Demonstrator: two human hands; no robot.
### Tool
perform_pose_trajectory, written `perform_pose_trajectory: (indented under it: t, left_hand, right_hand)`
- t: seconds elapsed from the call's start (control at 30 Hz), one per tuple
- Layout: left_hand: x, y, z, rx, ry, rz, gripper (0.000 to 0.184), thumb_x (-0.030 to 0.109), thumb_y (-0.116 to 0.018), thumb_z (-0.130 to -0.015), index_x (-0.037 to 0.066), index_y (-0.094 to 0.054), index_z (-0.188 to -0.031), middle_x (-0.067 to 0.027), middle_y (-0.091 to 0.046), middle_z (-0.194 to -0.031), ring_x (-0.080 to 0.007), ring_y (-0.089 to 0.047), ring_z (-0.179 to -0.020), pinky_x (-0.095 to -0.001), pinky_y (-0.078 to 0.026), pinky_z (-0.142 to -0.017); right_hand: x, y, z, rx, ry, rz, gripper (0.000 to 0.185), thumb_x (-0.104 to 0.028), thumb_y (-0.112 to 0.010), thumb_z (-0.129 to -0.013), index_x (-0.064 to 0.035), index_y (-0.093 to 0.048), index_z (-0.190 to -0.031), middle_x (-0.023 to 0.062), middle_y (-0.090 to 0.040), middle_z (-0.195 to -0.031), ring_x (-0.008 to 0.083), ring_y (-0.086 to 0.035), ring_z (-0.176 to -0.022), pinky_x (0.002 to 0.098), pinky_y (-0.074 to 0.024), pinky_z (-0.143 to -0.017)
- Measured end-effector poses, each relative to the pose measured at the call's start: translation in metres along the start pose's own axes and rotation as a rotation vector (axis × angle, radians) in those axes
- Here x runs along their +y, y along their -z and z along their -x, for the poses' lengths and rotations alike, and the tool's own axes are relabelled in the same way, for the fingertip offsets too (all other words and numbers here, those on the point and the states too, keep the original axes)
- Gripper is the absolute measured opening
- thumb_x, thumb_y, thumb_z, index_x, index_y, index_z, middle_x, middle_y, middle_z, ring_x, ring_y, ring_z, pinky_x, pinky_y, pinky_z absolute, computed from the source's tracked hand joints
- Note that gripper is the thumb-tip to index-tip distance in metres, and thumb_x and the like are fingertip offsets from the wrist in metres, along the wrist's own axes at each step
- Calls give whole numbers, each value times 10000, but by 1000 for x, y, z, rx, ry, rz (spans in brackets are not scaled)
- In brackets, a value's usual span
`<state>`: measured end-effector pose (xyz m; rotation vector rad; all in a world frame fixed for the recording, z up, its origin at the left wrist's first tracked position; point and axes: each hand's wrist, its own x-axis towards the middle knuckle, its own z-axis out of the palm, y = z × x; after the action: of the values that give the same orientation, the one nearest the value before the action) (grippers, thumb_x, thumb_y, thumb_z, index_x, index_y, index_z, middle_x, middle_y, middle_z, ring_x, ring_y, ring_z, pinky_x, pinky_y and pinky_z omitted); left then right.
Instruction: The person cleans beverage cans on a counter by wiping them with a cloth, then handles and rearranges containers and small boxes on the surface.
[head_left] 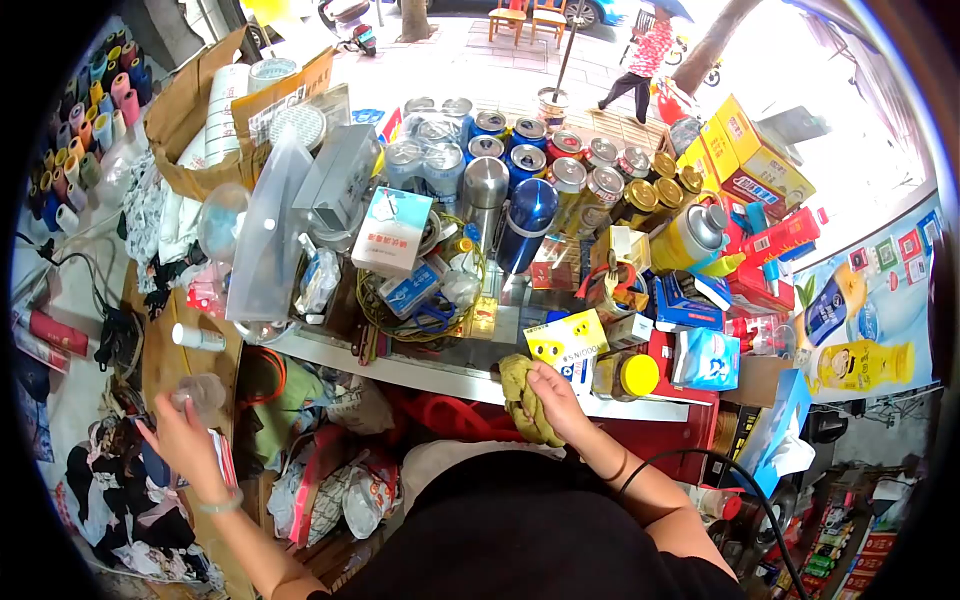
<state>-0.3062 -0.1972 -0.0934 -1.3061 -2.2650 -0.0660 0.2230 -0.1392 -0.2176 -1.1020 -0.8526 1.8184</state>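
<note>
My left hand (188, 448) reaches out over the wooden board at the left, its fingers closed around a small clear plastic container (204, 393). What kind of container it is does not show clearly. A white bottle (199, 337) lies just beyond it. My right hand (557, 400) grips a bunched olive-green cloth (525, 398) at the counter's front edge. Close past that hand are a yellow-and-white card (567, 338) and a jar with a yellow lid (638, 375).
Drink cans (487, 148), a dark blue flask (527, 226) and a white box (392, 230) crowd the glass counter. A translucent plastic bin (262, 240) stands on the left. Fabric scraps (108, 490) fill the lower left. A black cable (720, 458) crosses near my right arm.
</note>
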Motion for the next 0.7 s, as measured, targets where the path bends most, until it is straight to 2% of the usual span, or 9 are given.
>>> perform_pose_trajectory:
  t: [0.1,0.17,0.2,0.23,0.3,0.37,0.43,0.53,0.7]
  left_hand:
    - [57,89,5,50,-33,328,249,84,-637,-900,43,-558,-1132,-119,-681,-997,-322,-665,-907,-438,-434,-1001]
    - [90,125,5,-242,-70,906,220,42,-639,-879,25,-588,-1093,-132,-675,-1011,-307,-662,-908,-405,-497,-874]
    - [106,125,6,-273,-158,971,244,27,-653,-846,18,-612,-1086,-138,-676,-1015,-265,-664,-951,-362,-514,-823]
    - [127,132,8,-318,-283,984,256,-15,-645,-863,26,-585,-1109,-83,-647,-977,-183,-631,-886,-301,-509,-813]
    - [176,130,10,-271,-589,916,241,53,-690,-805,45,-637,-1040,-109,-662,-1018,-293,-656,-895,-389,-522,-834]
    - [214,97,21,-122,-839,921,230,130,-682,-780,55,-623,-989,-85,-654,-986,-252,-651,-902,-398,-509,-822]
    - [260,86,38,19,-834,995,159,149,-646,-789,76,-574,-911,-63,-635,-829,-227,-656,-734,-371,-490,-750]
    - [313,70,64,-18,-801,840,149,162,-626,-795,85,-538,-888,-72,-634,-720,-254,-673,-680,-344,-487,-730]
    - [361,49,80,-40,-763,946,178,166,-623,-787,68,-524,-897,-91,-643,-713,-265,-696,-709,-382,-507,-733]
  right_hand:
    - [17,12,-6,6,95,148,187,-214,-476,-1060,-50,-562,-1086,-43,-539,-901,34,-499,-823,215,-445,-719]
    - [18,17,-7,-83,127,283,162,-165,-492,-1048,-28,-563,-1098,-43,-522,-959,47,-471,-930,217,-414,-838]
    - [16,13,-2,-24,138,324,162,-155,-499,-1044,-25,-563,-1116,-35,-542,-975,61,-493,-943,224,-425,-849]
    - [13,6,-3,-28,154,369,165,-145,-507,-1039,-22,-563,-1135,-26,-561,-991,75,-515,-956,231,-435,-860]
    - [4,9,3,-40,65,336,181,-151,-557,-1009,-16,-574,-1129,9,-587,-1035,105,-544,-995,252,-447,-880]
    - [2,8,0,-42,246,618,299,-92,-634,-941,-27,-531,-1214,52,-602,-1054,135,-562,-979,272,-458,-883]
    - [-9,-10,4,18,208,483,517,-21,-694,-862,-41,-446,-1315,72,-553,-1057,161,-557,-952,285,-458,-884]
    - [-14,-29,-4,85,448,724,751,-21,-763,-780,-38,-362,-1415,74,-429,-1054,180,-492,-1024,300,-445,-893]
    - [-16,-27,-33,138,599,1008,818,-106,-804,-754,-3,-365,-1437,145,-466,-1209,279,-477,-1084,369,-381,-1014]
